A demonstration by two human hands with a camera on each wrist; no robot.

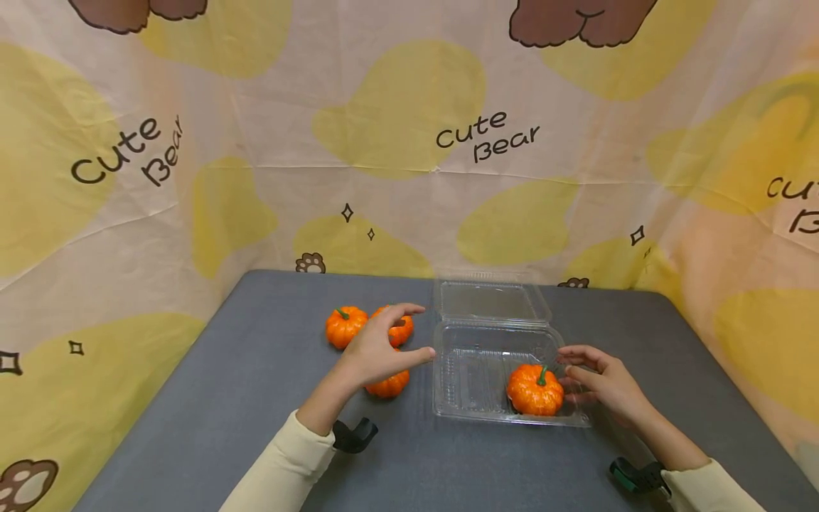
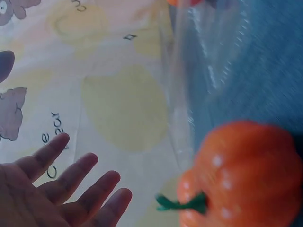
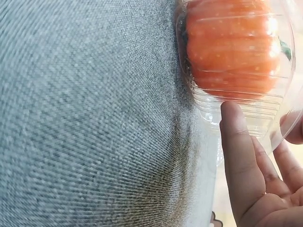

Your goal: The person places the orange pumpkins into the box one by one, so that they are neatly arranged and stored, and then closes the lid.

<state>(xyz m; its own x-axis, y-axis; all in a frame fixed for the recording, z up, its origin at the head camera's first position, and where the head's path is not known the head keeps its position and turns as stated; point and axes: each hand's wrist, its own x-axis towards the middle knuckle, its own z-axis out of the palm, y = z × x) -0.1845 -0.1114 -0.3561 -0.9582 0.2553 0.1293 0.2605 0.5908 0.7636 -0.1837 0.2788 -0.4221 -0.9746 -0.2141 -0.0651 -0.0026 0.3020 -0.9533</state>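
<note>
My left hand (image 1: 377,350) hovers over a group of small orange pumpkins, its thumb and fingers spread wide and holding nothing. One pumpkin (image 1: 345,327) sits at the left of the group, another (image 1: 403,333) is partly behind the hand, and a third (image 1: 389,385) is nearest me. In the left wrist view, a pumpkin (image 2: 251,175) with a green stem is close beside the hand. A clear plastic clamshell box (image 1: 470,407) lies with its lid folded back. In its front right corner rests a pumpkin (image 1: 536,391). The fairly straight fingers of my right hand (image 1: 608,384) touch the box's right wall.
A grey cloth-covered table (image 1: 256,398) holds everything. The box's lid (image 1: 493,302) lies toward the back edge. A patterned curtain (image 1: 397,142) hangs behind the table and along both sides.
</note>
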